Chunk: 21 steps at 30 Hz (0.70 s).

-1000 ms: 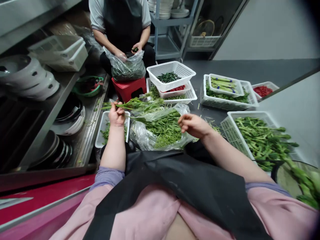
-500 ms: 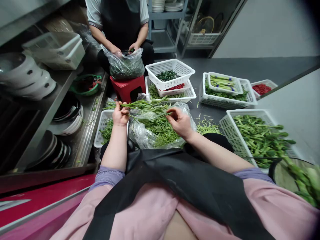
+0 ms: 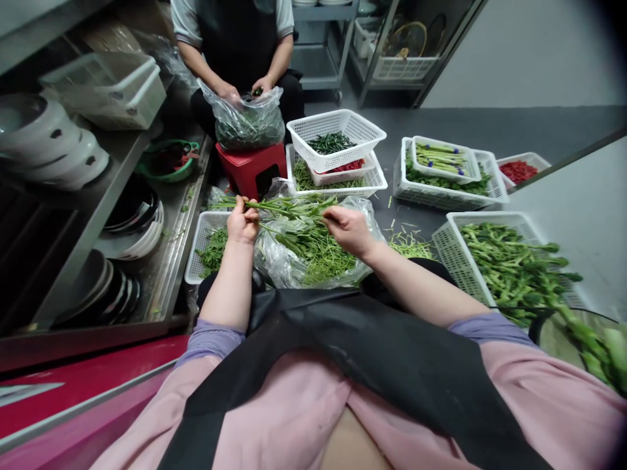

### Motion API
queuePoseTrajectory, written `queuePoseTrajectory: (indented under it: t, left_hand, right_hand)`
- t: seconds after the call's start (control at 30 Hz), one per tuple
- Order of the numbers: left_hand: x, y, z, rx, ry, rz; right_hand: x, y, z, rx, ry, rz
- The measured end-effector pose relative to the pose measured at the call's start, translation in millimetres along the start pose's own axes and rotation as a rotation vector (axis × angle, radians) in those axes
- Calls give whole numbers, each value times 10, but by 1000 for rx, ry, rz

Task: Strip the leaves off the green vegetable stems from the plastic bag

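Note:
My left hand (image 3: 243,220) is closed round the stems of a bunch of leafy greens (image 3: 289,207), which stretches rightward over an open clear plastic bag (image 3: 279,258). Thin-stemmed greens (image 3: 326,254) fill that bag in front of my knees. At the leafy end of the bunch, my right hand (image 3: 349,230) is pinched, its fingertips at the greens; exactly what lies between them is too small to make out. Just left of the bag stands a white basket (image 3: 193,261) with more leafy greens (image 3: 214,251) inside.
Across from me a person's hands (image 3: 262,85) work over a plastic bag (image 3: 249,127) on a red stool (image 3: 249,171). White baskets of green chillies (image 3: 330,143), red chillies (image 3: 518,172) and thick green stalks (image 3: 514,267) stand ahead and right. A metal shelf (image 3: 166,274) with bowls runs along the left.
My right hand's fingers have drawn closer together at the leafy end. The left hand keeps its hold on the stems. The whole view has shifted slightly.

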<state>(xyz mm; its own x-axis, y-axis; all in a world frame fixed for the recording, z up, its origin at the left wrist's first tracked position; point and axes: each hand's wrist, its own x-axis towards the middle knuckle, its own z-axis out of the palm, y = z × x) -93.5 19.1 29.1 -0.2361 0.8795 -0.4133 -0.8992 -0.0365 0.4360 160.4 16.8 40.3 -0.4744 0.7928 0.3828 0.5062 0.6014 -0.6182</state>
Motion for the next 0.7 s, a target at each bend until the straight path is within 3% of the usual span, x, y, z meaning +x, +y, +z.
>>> queuePoseTrajectory:
  t: [0.1, 0.17, 0.27, 0.33, 0.4, 0.47, 0.53, 0.63, 0.7]
  left_hand:
    - [74, 70, -30, -21, 83, 21]
    - [129, 125, -53, -62, 145, 62]
    - [174, 158, -64, -116, 153, 90]
    - [174, 139, -54, -131, 149, 71]
    - [164, 109, -43, -136, 158, 55]
    - [156, 84, -37, -142, 152, 57]
    - [156, 61, -27, -146, 144, 60]
    - [158, -3, 9, -130, 147, 33]
    - [161, -73, 40, -106, 140, 11]
  right_hand:
    - [-156, 64, -74, 295, 20, 168]
    - [-272, 189, -41, 360, -20, 289]
    - [-421, 399, 155, 53, -294, 353]
    - [-496, 464, 308, -294, -507, 301]
    - [-538, 451, 386, -522, -612, 227]
    - [-534, 392, 353, -571, -555, 220]
    - [-475, 327, 247, -483, -394, 285]
    - [-315, 251, 112, -147, -197, 389]
    - [-202, 205, 104, 162, -204, 434]
